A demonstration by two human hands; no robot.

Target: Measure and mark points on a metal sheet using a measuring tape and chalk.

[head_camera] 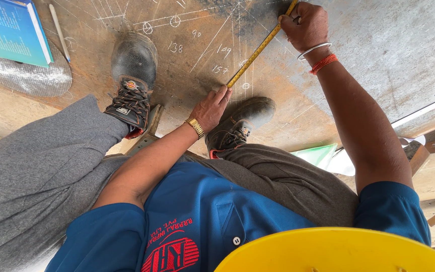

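Tape (258, 50), yellow and narrow, runs taut and diagonal across the steel plate (378, 45), pinned at both ends so it lies flat along a chalked line. The right hand (305, 25) presses the far end down near the plate's top edge, fingers curled shut over it; a silver bangle and red thread sit on that wrist. The left hand (210, 108) holds the near end with fingertips closed on the tape, a gold watch on its wrist. Both boots (134, 70) stand on the plate, one on either side of the left hand, bracing the crouch. The plate is rusty brown and grey, scrawled with chalk lines, circles and figures. A blue book (11, 30) and a chalk stick (59, 32) lie on it, well apart from the tape.
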